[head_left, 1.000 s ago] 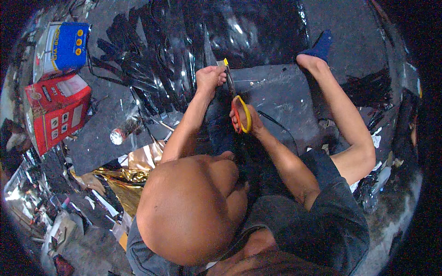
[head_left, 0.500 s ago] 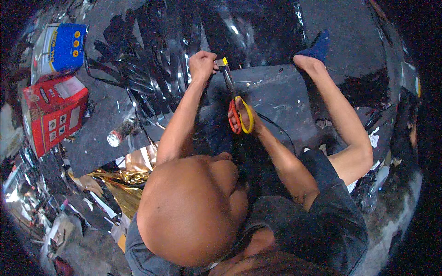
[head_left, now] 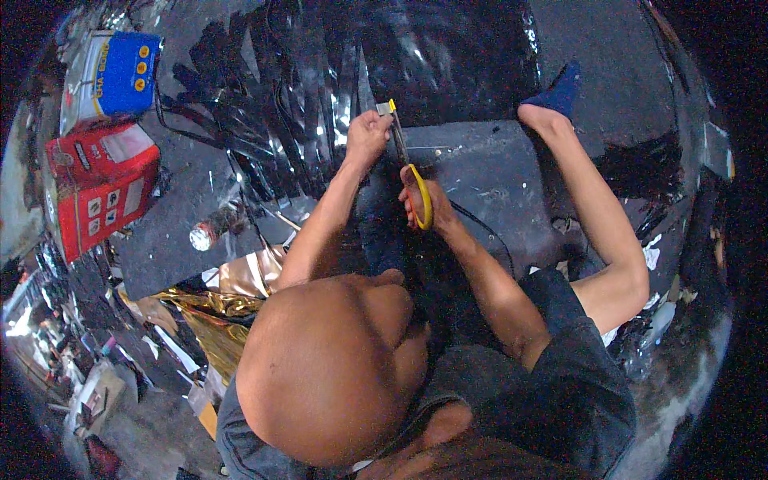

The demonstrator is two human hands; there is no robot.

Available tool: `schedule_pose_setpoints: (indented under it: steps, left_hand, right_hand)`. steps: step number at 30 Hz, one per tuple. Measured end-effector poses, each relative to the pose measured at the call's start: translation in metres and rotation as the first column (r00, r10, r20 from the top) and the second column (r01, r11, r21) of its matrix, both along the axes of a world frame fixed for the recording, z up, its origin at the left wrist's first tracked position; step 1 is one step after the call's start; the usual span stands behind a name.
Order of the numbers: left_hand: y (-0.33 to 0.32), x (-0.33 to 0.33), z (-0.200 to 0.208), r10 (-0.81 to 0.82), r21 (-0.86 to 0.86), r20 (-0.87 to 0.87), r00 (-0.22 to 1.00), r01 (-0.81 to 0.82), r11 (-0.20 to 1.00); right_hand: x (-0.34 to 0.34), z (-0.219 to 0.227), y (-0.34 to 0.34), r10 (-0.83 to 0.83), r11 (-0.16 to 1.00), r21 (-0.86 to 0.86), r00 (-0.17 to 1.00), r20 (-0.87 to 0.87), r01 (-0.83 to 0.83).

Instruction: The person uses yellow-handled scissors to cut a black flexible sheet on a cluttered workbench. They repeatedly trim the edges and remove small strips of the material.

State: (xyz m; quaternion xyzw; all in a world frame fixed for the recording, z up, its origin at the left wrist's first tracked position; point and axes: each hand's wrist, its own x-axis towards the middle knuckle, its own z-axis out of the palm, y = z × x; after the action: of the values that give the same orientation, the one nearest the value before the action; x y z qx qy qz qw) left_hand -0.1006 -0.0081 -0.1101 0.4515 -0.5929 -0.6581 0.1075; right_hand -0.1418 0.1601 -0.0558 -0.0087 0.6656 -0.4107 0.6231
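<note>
My right hand (head_left: 426, 204) grips a pair of scissors (head_left: 423, 196), its fingers wrapped round the yellow handle. The dark blades point away from me, up toward my left hand (head_left: 368, 142). That hand is pinched closed on a small grey piece with a yellow end (head_left: 386, 108), close to the tips of the blades. Whether the blades touch the piece, I cannot tell. Beyond both hands lies glossy black sheeting (head_left: 448, 64), with loose black strips (head_left: 280, 104) to its left.
A blue and white can (head_left: 120, 76) stands at the far left beside a red box (head_left: 104, 188). Nearer lie a clear cylindrical object (head_left: 205, 234), gold foil (head_left: 216, 316) and scattered scraps (head_left: 120, 352). My bent leg (head_left: 320, 368) fills the lower middle; a dark blue sock (head_left: 558, 92) shows at right.
My left hand has moved slightly right and nearer, lower on the grey piece. The scissors have turned in my right hand, so the red handle loop is now mostly hidden.
</note>
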Motion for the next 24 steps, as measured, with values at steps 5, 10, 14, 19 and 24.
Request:
schedule_pose_setpoints:
  steps: [5,10,14,19,24]
  left_hand:
    - [0.0,0.003,0.0,-0.017,-0.096,-0.04,0.999,0.013,0.995]
    - [0.002,0.003,-0.004,0.042,-0.035,-0.111,0.993,-0.046,0.998]
    - [0.006,-0.001,-0.013,0.05,-0.046,-0.076,0.996,-0.053,0.998]
    - [-0.003,-0.01,-0.001,0.144,0.15,0.004,0.99,-0.143,0.978]
    - [-0.007,-0.008,-0.026,0.167,0.102,-0.072,0.983,-0.16,0.982]
  right_hand:
    - [-0.002,-0.011,-0.006,0.029,0.999,-0.023,0.998,-0.06,-0.031]
    - [-0.004,-0.01,-0.016,0.119,0.991,0.073,0.989,-0.091,-0.113]
    - [-0.006,-0.006,-0.01,0.134,0.991,0.0,0.978,-0.16,-0.136]
    - [-0.001,0.028,-0.029,0.079,0.997,0.027,0.972,-0.222,-0.075]
    - [0.002,0.007,-0.029,0.038,0.99,-0.109,0.925,-0.377,-0.085]
